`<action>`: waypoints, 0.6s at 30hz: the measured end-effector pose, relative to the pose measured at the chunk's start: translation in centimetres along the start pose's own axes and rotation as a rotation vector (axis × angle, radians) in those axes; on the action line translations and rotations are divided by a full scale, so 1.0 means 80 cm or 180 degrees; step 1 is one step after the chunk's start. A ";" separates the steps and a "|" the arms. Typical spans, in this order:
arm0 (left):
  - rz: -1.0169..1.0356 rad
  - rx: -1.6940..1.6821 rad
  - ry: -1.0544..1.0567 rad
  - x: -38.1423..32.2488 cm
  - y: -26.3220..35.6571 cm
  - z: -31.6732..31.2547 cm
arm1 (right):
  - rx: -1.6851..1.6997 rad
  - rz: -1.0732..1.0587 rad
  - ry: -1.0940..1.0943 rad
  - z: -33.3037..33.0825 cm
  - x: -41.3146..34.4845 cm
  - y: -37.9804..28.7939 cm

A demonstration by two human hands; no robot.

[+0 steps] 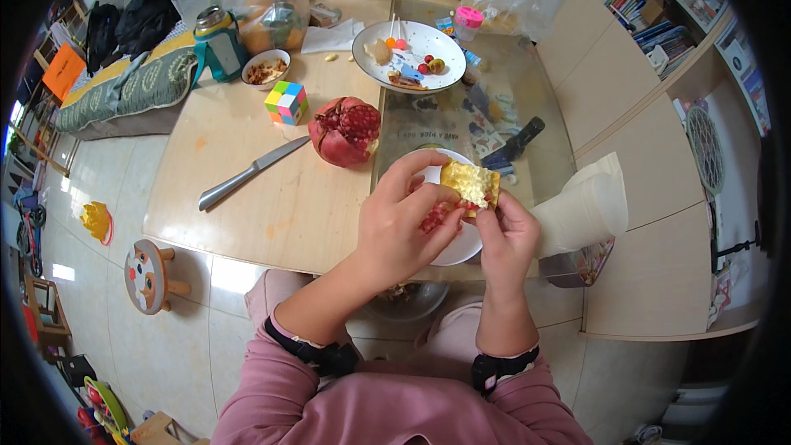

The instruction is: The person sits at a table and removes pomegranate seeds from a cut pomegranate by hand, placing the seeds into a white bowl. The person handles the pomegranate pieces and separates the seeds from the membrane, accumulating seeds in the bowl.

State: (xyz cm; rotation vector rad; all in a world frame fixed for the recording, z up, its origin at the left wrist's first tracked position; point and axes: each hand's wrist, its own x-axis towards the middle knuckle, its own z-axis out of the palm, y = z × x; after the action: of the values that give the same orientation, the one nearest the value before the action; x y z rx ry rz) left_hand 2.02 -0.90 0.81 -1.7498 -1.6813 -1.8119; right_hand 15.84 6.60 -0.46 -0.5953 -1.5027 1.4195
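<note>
Both hands are over a white plate [460, 252] at the table's near edge. My right hand [510, 228] grips a piece of pomegranate [468, 182] with pale pith, yellow rind and a few red seeds. My left hand [401, 216] has its fingertips at the lower edge of that piece; whether it pinches a seed cannot be told. Loose pomegranate seeds [435, 216] show on the plate, partly hidden behind my left fingers. An opened pomegranate [346, 130] with its seeds exposed sits beyond my left hand. To its left lies a knife [256, 172] with a metal handle.
A puzzle cube [287, 102], a small bowl of food [266, 69] and a bottle in a teal carrier [219, 43] stand at the back left. A large plate [445, 52] holds fruit and lollipops. At right are a paper roll [581, 216] and a dark strap [519, 139].
</note>
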 end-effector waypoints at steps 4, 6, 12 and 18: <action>0.0059 0.0102 0.0045 0.000 0.001 0.002 | 0.0005 -0.0063 0.0003 0.001 0.001 0.001; 0.0091 0.0127 0.0075 0.000 0.002 0.002 | 0.0043 -0.0070 0.0053 0.002 0.001 0.002; 0.0042 0.0246 0.0012 -0.002 0.005 0.000 | -0.0001 -0.0194 0.0012 0.006 -0.001 0.001; 0.0128 0.0251 0.0053 -0.002 0.003 0.001 | 0.0053 -0.0047 0.0053 0.006 0.000 -0.002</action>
State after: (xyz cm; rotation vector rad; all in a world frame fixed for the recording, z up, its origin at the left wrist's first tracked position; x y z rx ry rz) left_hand 2.32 -0.99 0.81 -1.7193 -1.6748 -1.7144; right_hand 15.45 6.33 -0.21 -0.5833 -1.4782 1.4110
